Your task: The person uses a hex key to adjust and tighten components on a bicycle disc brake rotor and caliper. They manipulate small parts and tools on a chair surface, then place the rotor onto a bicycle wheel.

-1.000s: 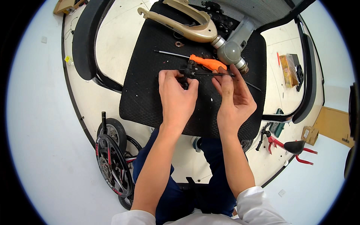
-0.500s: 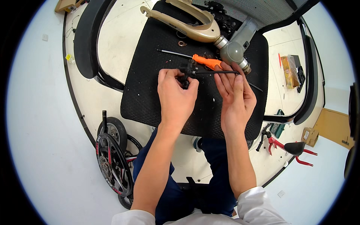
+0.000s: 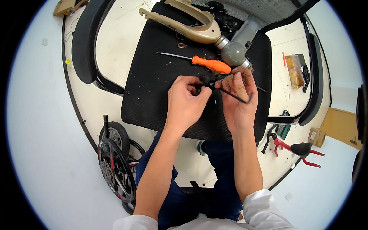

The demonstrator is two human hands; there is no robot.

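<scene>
My left hand (image 3: pixel 184 101) is closed on a small black metal part (image 3: pixel 209 79), possibly a bicycle component, which the fingers partly cover. My right hand (image 3: pixel 240 101) pinches a black hex key (image 3: pixel 234 95), its long arm running toward a bolt on the black part. I cannot tell whether the key's tip sits in the bolt. Both hands are over the black chair seat (image 3: pixel 147 92). Just beyond them an orange-handled screwdriver (image 3: pixel 211 63) lies on the seat, its shaft pointing left.
A beige bicycle fork (image 3: pixel 195 35) with a grey rounded joint (image 3: pixel 233 53) lies at the back of the seat, beside black parts (image 3: pixel 226 23). Armrests (image 3: pixel 85 42) flank the seat. Bicycle wheels (image 3: pixel 115 168) stand at lower left, a red frame piece (image 3: pixel 281 145) at right.
Both hands and the black part have shifted slightly right. The hex key has tilted, its bent end now lower, and the right fingers have curled in around it.
</scene>
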